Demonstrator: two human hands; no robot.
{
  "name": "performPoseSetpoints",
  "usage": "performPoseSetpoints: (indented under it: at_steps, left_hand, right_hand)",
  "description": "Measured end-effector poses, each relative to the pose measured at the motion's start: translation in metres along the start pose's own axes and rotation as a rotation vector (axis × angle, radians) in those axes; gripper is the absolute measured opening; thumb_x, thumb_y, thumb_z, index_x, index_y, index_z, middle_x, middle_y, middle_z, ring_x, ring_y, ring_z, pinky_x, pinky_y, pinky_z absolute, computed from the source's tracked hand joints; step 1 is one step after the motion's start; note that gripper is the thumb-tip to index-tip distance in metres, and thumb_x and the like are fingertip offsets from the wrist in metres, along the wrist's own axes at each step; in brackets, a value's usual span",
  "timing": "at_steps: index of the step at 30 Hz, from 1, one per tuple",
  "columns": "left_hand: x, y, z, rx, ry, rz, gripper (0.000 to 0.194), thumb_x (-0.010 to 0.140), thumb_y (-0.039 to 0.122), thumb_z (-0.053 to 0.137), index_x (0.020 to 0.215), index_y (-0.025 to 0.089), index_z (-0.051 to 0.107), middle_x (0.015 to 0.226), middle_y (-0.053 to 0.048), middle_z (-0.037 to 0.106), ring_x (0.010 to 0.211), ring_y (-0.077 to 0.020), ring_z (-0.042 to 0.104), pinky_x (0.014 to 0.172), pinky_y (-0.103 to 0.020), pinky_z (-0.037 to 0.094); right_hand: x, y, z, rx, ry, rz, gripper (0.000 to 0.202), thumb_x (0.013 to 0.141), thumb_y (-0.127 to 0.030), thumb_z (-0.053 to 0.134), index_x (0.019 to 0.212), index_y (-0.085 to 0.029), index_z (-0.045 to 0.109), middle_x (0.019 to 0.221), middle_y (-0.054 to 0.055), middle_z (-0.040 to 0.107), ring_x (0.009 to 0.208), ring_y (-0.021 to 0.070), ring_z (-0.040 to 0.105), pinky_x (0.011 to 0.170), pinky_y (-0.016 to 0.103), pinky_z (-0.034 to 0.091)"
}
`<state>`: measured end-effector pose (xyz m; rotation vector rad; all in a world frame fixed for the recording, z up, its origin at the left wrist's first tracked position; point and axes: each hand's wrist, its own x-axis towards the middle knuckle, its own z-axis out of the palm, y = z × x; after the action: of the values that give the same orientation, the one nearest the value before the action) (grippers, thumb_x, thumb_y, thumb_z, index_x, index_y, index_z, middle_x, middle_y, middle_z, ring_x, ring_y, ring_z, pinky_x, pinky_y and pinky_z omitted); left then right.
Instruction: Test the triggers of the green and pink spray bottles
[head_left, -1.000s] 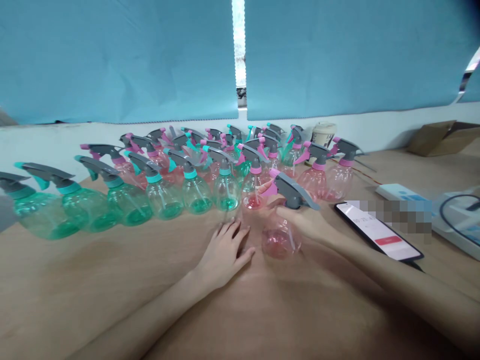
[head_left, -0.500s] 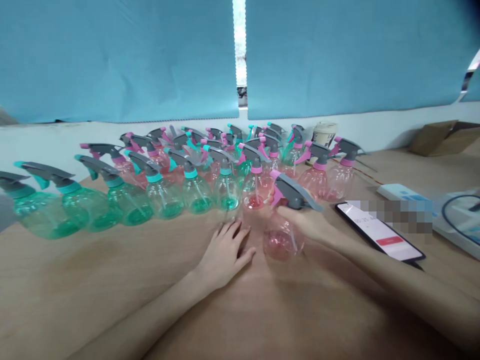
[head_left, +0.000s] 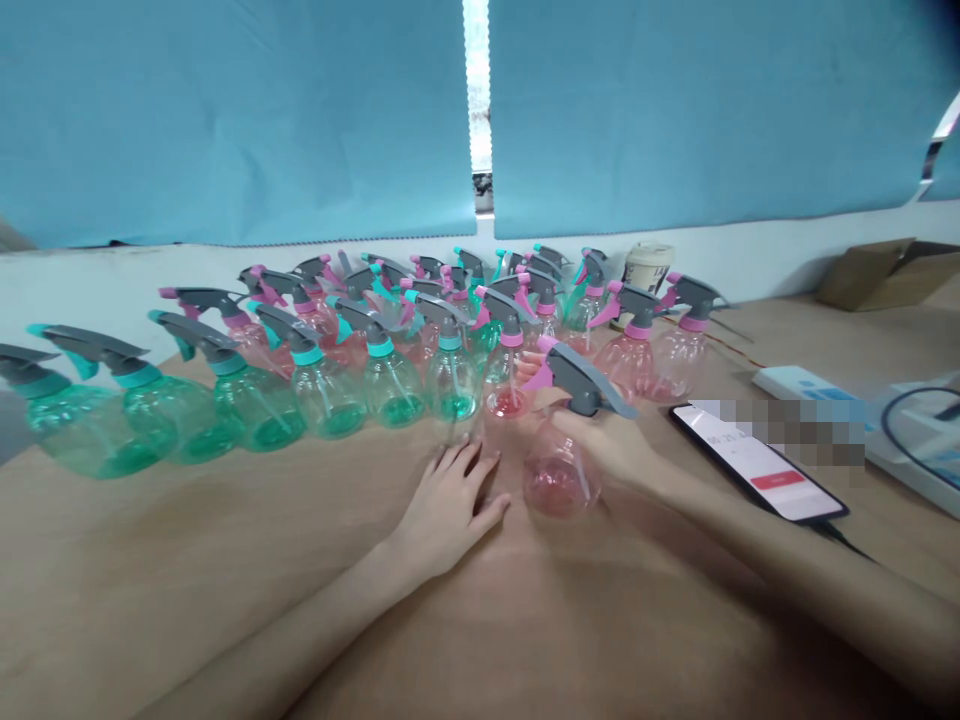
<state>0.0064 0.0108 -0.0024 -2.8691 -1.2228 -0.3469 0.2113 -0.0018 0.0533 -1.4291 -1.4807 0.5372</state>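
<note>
My right hand is around the neck of a pink spray bottle with a grey and pink trigger head. Its fingers show beyond the pink trigger, on the left side, and appear loosely extended. The bottle leans a little and stands in front of the rows. To the left of it, my left hand lies flat on the table, fingers spread, with nothing in it. Closest beyond the hands are a pink spray bottle and a clear-green one with a turquoise collar.
Several green spray bottles and pink ones form rows along the back. On the right lie a phone showing a timer and a white device with a cable. A paper cup and a cardboard box stand behind, near a blue curtain.
My right hand's fingers have stretched out further left past the trigger, and the bottle has shifted very slightly left. My left hand has stayed in place.
</note>
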Motion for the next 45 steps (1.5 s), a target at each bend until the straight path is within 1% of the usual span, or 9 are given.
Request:
performPoseSetpoints:
  at_steps: [4,7,11,17,19,23,30,36,45]
  left_hand:
    - [-0.0002,-0.001,0.0004,0.002,0.001,0.0,0.046,0.088,0.044,0.041,0.125,0.018,0.045,0.134,-0.011,0.04,0.122,-0.0258,0.035,0.099,-0.043,0.027]
    - [-0.0002,-0.0013,0.0009,0.002,0.004,0.001,0.045,0.088,0.044,0.041,0.125,0.018,0.044,0.134,-0.011,0.04,0.122,-0.0258,0.035,0.099,-0.043,0.028]
    - [0.0,-0.0001,-0.0003,0.0,-0.003,-0.005,0.045,0.088,0.044,0.042,0.125,0.018,0.045,0.134,-0.011,0.04,0.122,-0.0259,0.035,0.099,-0.043,0.027]
    - [0.0002,0.0004,-0.0016,-0.012,0.001,-0.001,0.045,0.088,0.044,0.041,0.124,0.018,0.045,0.134,-0.011,0.04,0.121,-0.0261,0.035,0.099,-0.043,0.028]
    - [0.0001,-0.0002,-0.0008,-0.013,0.002,0.0,0.045,0.088,0.044,0.041,0.125,0.018,0.045,0.134,-0.011,0.04,0.122,-0.026,0.035,0.099,-0.043,0.028]
    - [-0.0001,-0.0007,0.0004,-0.011,-0.001,-0.005,0.045,0.088,0.044,0.041,0.125,0.019,0.044,0.135,-0.011,0.039,0.122,-0.026,0.034,0.098,-0.043,0.028]
    - [-0.0004,-0.0007,0.0007,-0.022,0.005,-0.001,0.045,0.089,0.044,0.04,0.125,0.018,0.044,0.134,-0.011,0.04,0.122,-0.0265,0.034,0.099,-0.044,0.027]
    - [-0.0002,-0.0008,0.0012,-0.01,0.003,0.004,0.045,0.089,0.043,0.041,0.125,0.018,0.044,0.135,-0.011,0.039,0.123,-0.0261,0.034,0.1,-0.043,0.026]
    - [0.0011,0.0003,-0.0008,-0.005,0.006,0.004,0.045,0.088,0.043,0.041,0.124,0.017,0.045,0.134,-0.012,0.04,0.122,-0.0259,0.035,0.099,-0.042,0.027]
  right_hand:
    - [-0.0002,0.0017,0.0009,0.002,0.001,-0.02,0.023,0.063,-0.026,0.049,0.085,-0.025,0.057,0.056,-0.005,0.044,0.053,0.0127,0.04,0.051,0.024,0.034]
    - [-0.0004,0.0018,0.0014,-0.004,0.003,-0.034,0.023,0.064,-0.026,0.048,0.085,-0.025,0.057,0.056,-0.006,0.043,0.053,0.0124,0.039,0.052,0.024,0.035]
    - [-0.0009,0.0012,0.0016,-0.009,0.012,-0.034,0.024,0.065,-0.025,0.048,0.087,-0.026,0.057,0.058,-0.005,0.047,0.054,0.0128,0.04,0.053,0.024,0.035]
    - [-0.0018,0.0036,0.002,-0.005,0.043,-0.019,0.011,0.064,-0.028,0.051,0.073,-0.024,0.056,0.062,-0.004,0.049,0.057,0.0131,0.042,0.053,0.024,0.035]
    - [-0.0015,0.0039,0.0023,-0.004,0.055,-0.021,0.011,0.064,-0.028,0.052,0.074,-0.024,0.055,0.06,-0.004,0.046,0.055,0.0124,0.04,0.052,0.024,0.035]
    - [-0.0006,0.0027,0.0028,0.017,0.029,-0.048,0.017,0.064,-0.025,0.05,0.08,-0.025,0.056,0.057,-0.006,0.041,0.052,0.0113,0.035,0.051,0.024,0.033]
    - [-0.0009,0.0045,0.0029,0.003,0.027,-0.036,0.009,0.065,-0.028,0.051,0.073,-0.023,0.054,0.062,-0.004,0.047,0.057,0.0128,0.04,0.054,0.025,0.035]
    - [-0.0007,0.004,0.0029,-0.007,0.035,-0.016,0.009,0.064,-0.029,0.05,0.071,-0.024,0.053,0.057,-0.005,0.043,0.054,0.0124,0.038,0.054,0.026,0.035]
    - [0.0002,0.0,0.001,-0.005,0.035,-0.03,0.012,0.063,-0.026,0.05,0.074,-0.025,0.051,0.059,-0.005,0.041,0.056,0.0127,0.037,0.054,0.025,0.034]
